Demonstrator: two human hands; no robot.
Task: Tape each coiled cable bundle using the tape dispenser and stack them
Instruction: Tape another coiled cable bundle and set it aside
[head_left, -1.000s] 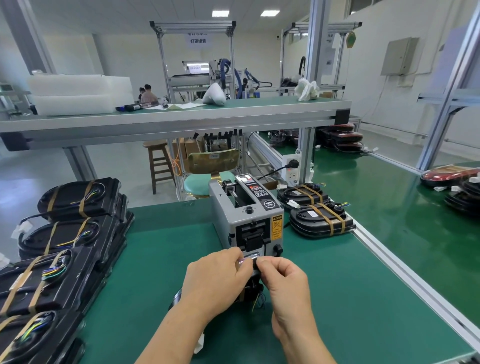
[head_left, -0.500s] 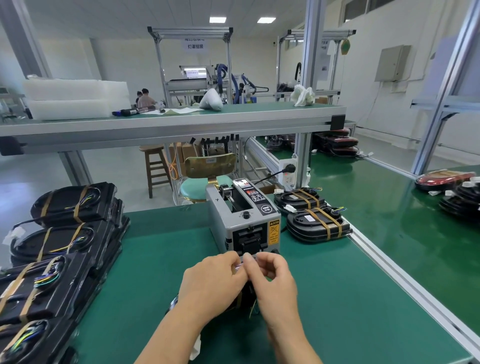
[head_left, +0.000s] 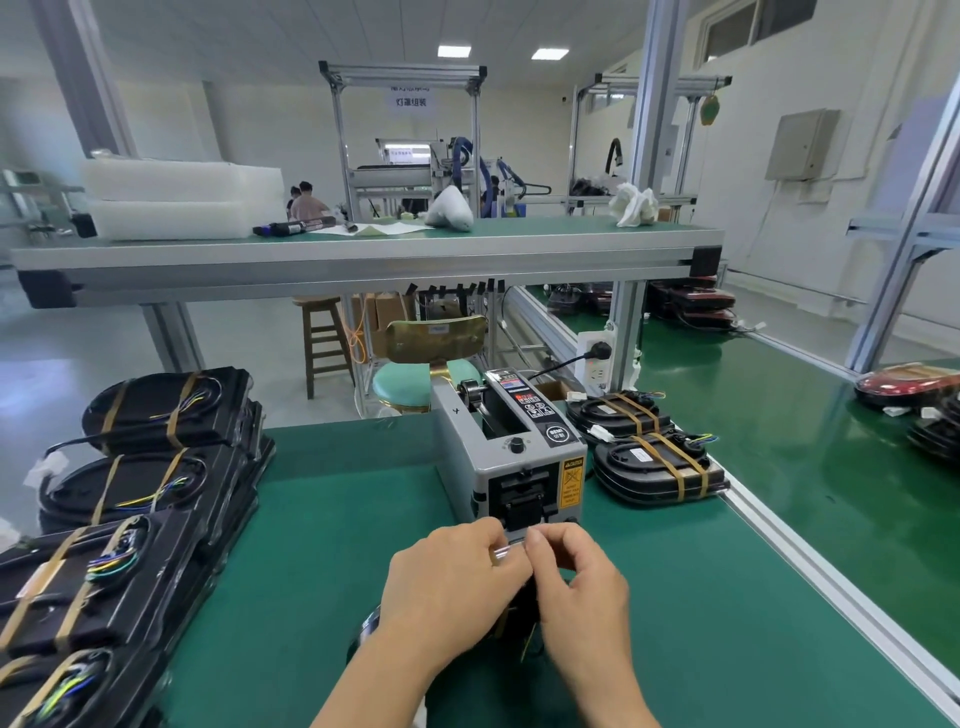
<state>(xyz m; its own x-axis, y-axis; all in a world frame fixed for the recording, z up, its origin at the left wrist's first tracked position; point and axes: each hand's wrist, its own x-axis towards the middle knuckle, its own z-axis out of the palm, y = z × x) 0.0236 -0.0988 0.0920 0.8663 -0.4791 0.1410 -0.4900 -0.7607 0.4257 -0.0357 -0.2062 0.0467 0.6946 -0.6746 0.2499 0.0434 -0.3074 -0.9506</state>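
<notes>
Tape dispenser (head_left: 511, 457): grey box with a black top panel and a yellow caution label, standing upright on the green bench mat (head_left: 322, 519), outlet facing the person.
Tape strip (head_left: 508, 550): short, clear, glinting. Spanning between the two hands just in front of and below the outlet.
Left hand (head_left: 457, 582): fingers curled, thumb and forefinger pinching the strip's left end.
Right hand (head_left: 576, 582): curled likewise, pinching the strip's right end.
Cable bundle (head_left: 522, 618): dark, lying on the mat directly beneath both hands and mostly hidden by them; only black edges and thin wire ends showing. Whether taped, cannot tell.
Left stack (head_left: 156, 467): black coiled bundles banded with tan tape, coloured wire ends showing, piling several high along the mat's left edge.
Right pair (head_left: 654, 467): two tan-banded bundles lying just right of the dispenser, touching each other.
Change against earlier frames: both hands staying at the outlet. Fingertips meeting a second ago, now sitting slightly apart, with more of the strip showing between them. Dispenser, stack and pair remaining where they were.
</notes>
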